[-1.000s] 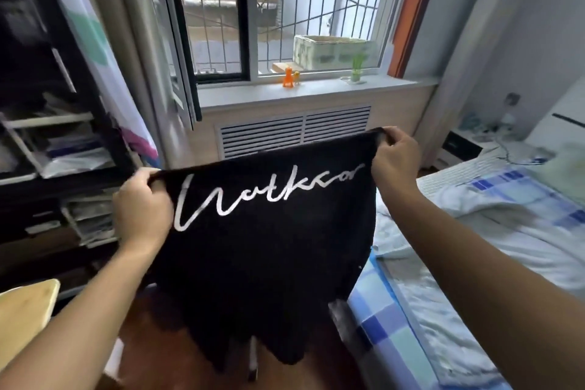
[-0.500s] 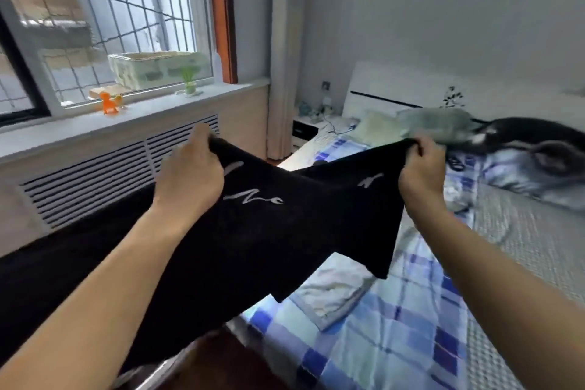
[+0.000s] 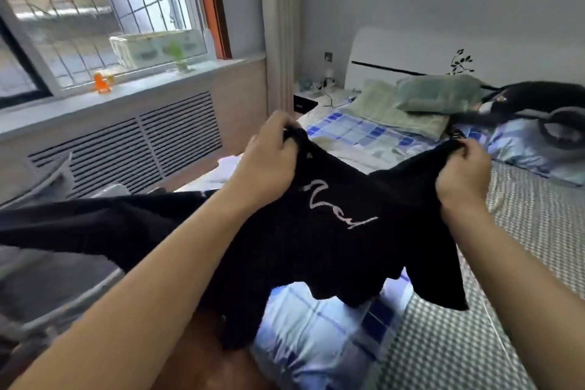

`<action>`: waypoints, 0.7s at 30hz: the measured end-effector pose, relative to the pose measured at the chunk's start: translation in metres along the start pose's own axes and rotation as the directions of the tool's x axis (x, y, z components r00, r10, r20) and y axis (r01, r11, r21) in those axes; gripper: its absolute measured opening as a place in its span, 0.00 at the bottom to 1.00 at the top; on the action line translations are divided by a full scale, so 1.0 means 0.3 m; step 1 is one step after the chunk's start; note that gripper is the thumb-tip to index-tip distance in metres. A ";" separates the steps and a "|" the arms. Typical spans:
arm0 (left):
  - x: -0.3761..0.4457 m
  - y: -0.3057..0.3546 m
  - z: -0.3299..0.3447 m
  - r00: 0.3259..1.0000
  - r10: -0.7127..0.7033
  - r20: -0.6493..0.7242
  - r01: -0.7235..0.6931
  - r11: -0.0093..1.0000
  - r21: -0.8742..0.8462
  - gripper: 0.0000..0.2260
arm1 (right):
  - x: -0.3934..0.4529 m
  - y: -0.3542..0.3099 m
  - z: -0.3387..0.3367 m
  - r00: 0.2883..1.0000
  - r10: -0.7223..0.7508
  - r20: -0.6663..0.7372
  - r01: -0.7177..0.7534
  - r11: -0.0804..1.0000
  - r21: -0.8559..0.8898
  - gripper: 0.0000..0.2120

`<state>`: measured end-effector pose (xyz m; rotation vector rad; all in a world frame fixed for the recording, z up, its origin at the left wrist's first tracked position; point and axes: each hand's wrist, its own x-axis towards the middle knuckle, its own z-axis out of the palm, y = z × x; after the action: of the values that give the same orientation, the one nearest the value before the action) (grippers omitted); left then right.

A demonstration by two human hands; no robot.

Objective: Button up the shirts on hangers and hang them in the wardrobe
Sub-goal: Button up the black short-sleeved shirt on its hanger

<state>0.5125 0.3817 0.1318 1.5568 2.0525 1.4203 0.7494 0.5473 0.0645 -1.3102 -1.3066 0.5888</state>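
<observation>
Both hands hold a black shirt (image 3: 332, 231) stretched above the bed (image 3: 522, 247). The left hand (image 3: 269, 165), at about 11 o'clock from the shirt's white script lettering, has its fingers curled tight around a bunched edge of the cloth. The right hand (image 3: 462, 177), at about 2 o'clock from the lettering, grips another bunched edge in the same way, knuckles folded over the fabric. Between the hands the shirt sags; its lower part hangs over the blue checked bedding (image 3: 316, 336), and a long stretch trails away toward 9 o'clock. A window sill (image 3: 142, 85) lies at 10 o'clock.
</observation>
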 end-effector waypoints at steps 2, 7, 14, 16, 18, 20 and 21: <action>-0.020 0.033 0.149 0.999 -0.026 0.030 0.025 1.000 0.010 0.06 | 0.080 0.069 -0.112 0.997 0.038 -0.070 -0.038 0.999 0.002 0.14; -0.222 -0.142 0.560 0.763 -0.011 0.646 -0.140 0.973 0.182 0.06 | 0.003 0.445 -0.453 0.988 0.080 -0.131 -0.099 0.985 -0.141 0.11; -0.622 -0.499 1.104 -0.254 -0.392 0.884 -0.435 0.863 0.258 0.12 | -0.685 1.233 -0.999 0.380 0.923 0.055 -0.287 0.174 -0.942 0.11; -0.599 -0.559 1.233 -0.176 -0.384 0.906 -0.415 0.864 0.286 0.12 | -0.740 1.228 -1.038 0.323 0.946 -0.031 -0.389 0.103 -0.915 0.09; -0.559 -0.615 1.367 0.063 -0.343 0.937 -0.337 0.877 0.343 0.17 | -0.734 1.251 -1.025 0.310 0.945 -0.103 -0.529 0.082 -0.845 0.13; -0.536 -0.646 1.497 0.103 -0.309 0.945 -0.339 0.882 0.326 0.19 | -0.700 1.325 -1.016 0.285 0.948 -0.144 -0.650 0.080 -0.756 0.16; -0.541 -0.655 1.551 0.068 -0.287 0.955 -0.366 0.884 0.292 0.18 | -0.684 1.379 -1.018 0.289 0.944 -0.157 -0.678 0.086 -0.730 0.17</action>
<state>0.7566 0.5122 -0.3208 1.8570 1.2920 -0.4821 1.1122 0.3605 -0.3098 -2.8273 -0.8882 1.2830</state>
